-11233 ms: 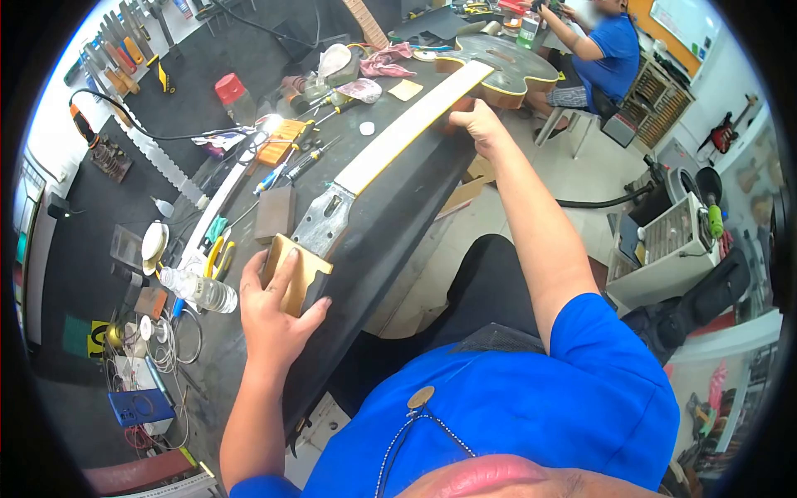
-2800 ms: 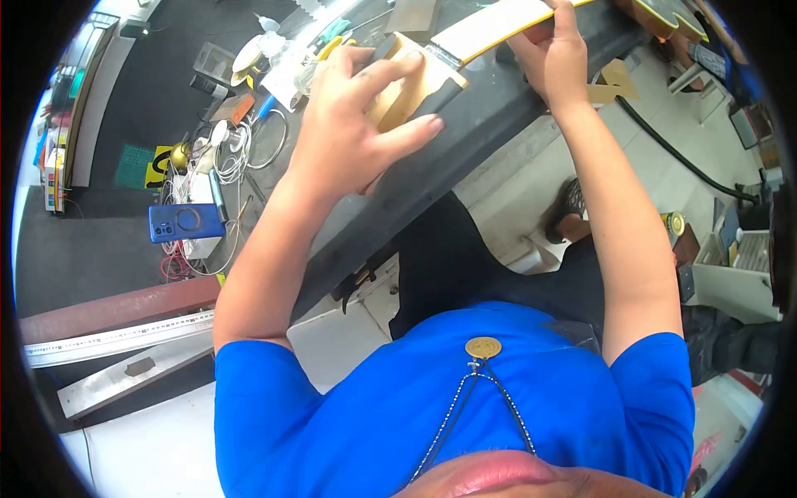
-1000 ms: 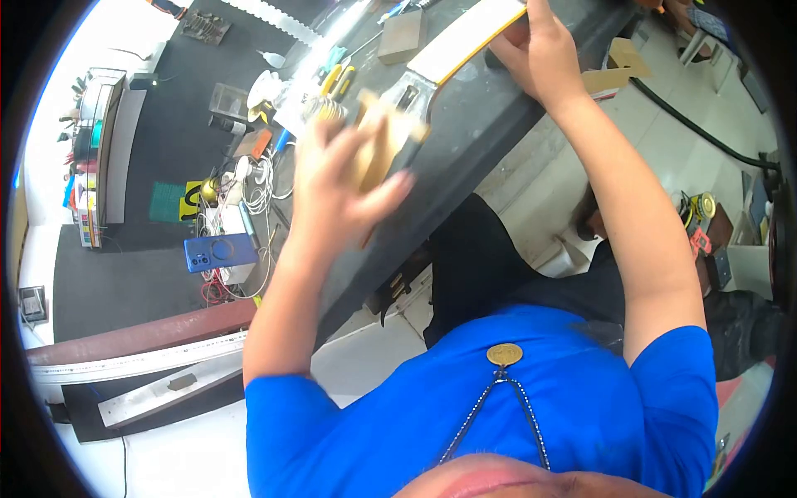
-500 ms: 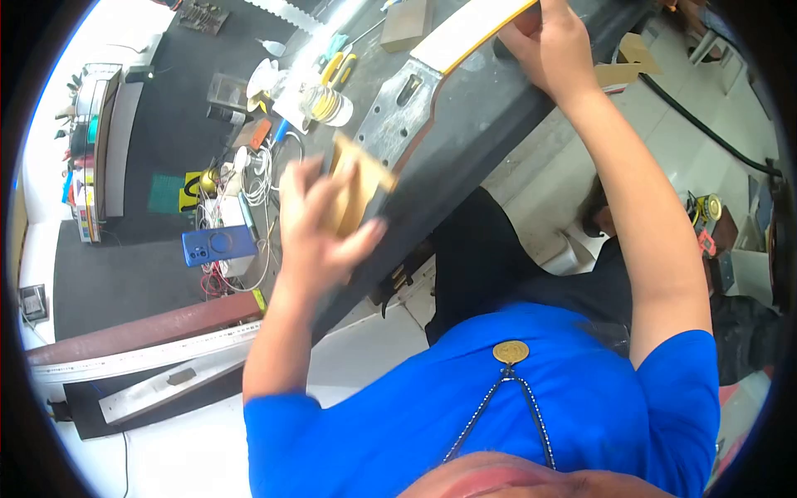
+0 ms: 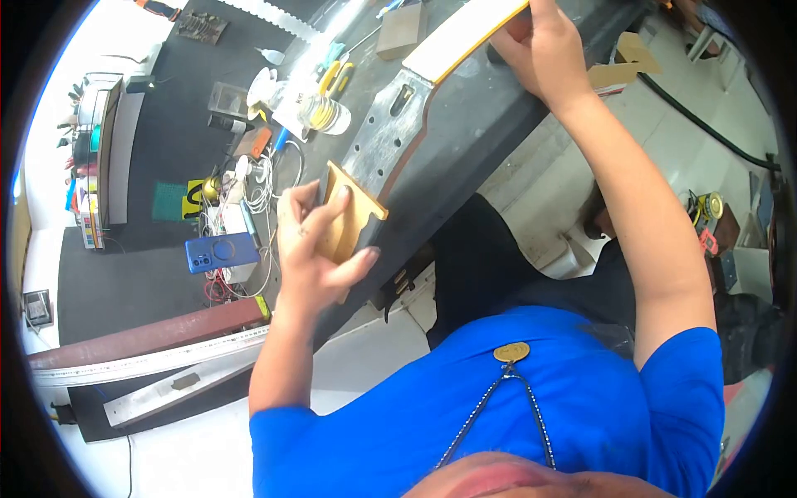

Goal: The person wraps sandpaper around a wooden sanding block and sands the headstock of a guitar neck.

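My left hand (image 5: 311,241) grips a pale wooden sanding block (image 5: 353,217) with a scooped side and a dark lower edge. Its thumb and fingers lie along the wood. The block rests at the near end of a guitar headstock (image 5: 390,124), which is grey on top with brown edges, several round holes and a slot. From the headstock the guitar neck (image 5: 465,37) runs up and right, its face pale and its side yellow. My right hand (image 5: 548,58) is wrapped round the neck near the top edge of the view. The block hides the headstock's tip.
On the dark bench (image 5: 158,282) lie a blue phone (image 5: 222,251), tangled cables (image 5: 259,178), a clear jar (image 5: 325,114) and yellow-handled scissors (image 5: 336,76). A grey block (image 5: 403,31) stands behind the neck. Long straight bars (image 5: 149,344) lie at lower left. A cardboard box (image 5: 635,54) is at right.
My left hand has drawn the sanding block down toward me, baring less of a blur. The headstock has shifted slightly down and left. My right hand keeps its hold on the neck.
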The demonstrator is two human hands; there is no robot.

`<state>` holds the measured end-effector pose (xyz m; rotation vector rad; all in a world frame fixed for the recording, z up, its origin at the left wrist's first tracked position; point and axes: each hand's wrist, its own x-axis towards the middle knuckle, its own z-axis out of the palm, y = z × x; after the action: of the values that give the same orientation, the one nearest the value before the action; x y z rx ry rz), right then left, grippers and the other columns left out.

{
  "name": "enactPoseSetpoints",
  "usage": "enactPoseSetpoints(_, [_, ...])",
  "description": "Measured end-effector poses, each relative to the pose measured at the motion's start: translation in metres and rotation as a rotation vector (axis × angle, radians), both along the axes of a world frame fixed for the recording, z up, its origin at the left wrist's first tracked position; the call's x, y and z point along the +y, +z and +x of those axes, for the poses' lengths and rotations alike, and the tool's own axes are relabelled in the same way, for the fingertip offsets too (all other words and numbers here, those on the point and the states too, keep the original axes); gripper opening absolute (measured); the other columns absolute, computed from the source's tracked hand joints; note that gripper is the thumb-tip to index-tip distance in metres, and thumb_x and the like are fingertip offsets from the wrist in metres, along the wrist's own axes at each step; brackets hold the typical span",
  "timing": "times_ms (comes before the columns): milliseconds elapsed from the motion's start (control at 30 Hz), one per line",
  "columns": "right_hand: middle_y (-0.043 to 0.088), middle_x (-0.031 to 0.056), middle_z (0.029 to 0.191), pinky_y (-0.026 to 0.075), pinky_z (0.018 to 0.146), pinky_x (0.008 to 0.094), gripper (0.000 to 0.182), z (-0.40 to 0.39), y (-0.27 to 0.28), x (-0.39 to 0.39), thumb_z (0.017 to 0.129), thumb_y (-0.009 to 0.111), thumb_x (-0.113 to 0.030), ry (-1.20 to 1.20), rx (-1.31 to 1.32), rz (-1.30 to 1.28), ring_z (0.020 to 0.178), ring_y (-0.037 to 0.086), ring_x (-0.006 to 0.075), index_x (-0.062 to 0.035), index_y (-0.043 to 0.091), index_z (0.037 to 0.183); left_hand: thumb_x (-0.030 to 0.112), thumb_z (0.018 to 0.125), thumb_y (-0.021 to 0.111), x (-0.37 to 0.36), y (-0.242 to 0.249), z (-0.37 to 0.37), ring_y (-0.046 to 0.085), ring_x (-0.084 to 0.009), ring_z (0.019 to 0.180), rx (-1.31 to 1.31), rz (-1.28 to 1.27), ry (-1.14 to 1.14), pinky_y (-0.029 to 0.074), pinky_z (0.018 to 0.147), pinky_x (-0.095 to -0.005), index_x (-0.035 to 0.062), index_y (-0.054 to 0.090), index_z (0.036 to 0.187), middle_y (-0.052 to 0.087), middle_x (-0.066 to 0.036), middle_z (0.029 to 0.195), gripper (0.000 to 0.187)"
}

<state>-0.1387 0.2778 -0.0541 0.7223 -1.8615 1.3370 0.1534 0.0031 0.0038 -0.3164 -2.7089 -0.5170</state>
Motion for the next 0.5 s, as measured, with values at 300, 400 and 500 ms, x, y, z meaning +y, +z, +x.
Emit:
enactPoseSetpoints(300, [0.073, 0.0248, 0.109, 0.058, 0.088, 0.0470, 0.054, 0.006, 0.000, 0.004, 0.091, 0.082, -0.011, 0.032, 0.017, 0.003, 0.101, 0.073, 0.0470, -0.0063, 0.056, 0.139, 0.038, 0.070, 0.097, 0.038, 0.021, -0.084, 0.061, -0.0414, 0.117, 0.004, -0.011, 0.036, 0.051, 0.101, -0.0512, 0.0110, 0.076, 0.135, 0.060, -0.024, 0.126, 0.073])
enactPoseSetpoints(400, [0.073, 0.0247, 0.108, 0.058, 0.088, 0.0466, 0.055, 0.001, -0.001, 0.001, 0.091, 0.081, -0.011, 0.025, 0.039, -0.017, 0.100, 0.073, 0.0467, -0.0062, 0.056, 0.139, 0.039, 0.070, 0.096, 0.003, 0.006, -0.012, 0.061, -0.0422, 0.117, -0.004, -0.045, -0.011, 0.049, 0.104, -0.0542, 0.0089, 0.076, 0.134, 0.060, -0.024, 0.127, 0.073])
enactPoseSetpoints(500, [0.073, 0.0245, 0.108, 0.058, 0.088, 0.0465, 0.054, -0.002, -0.004, 0.001, 0.091, 0.081, -0.011, 0.029, 0.013, -0.025, 0.099, 0.073, 0.0463, -0.0061, 0.056, 0.139, 0.037, 0.069, 0.095, 0.003, 0.002, -0.014, 0.061, -0.0426, 0.118, 0.042, -0.008, -0.045, 0.049, 0.104, -0.0542, 0.0080, 0.076, 0.135, 0.060, -0.024, 0.127, 0.075])
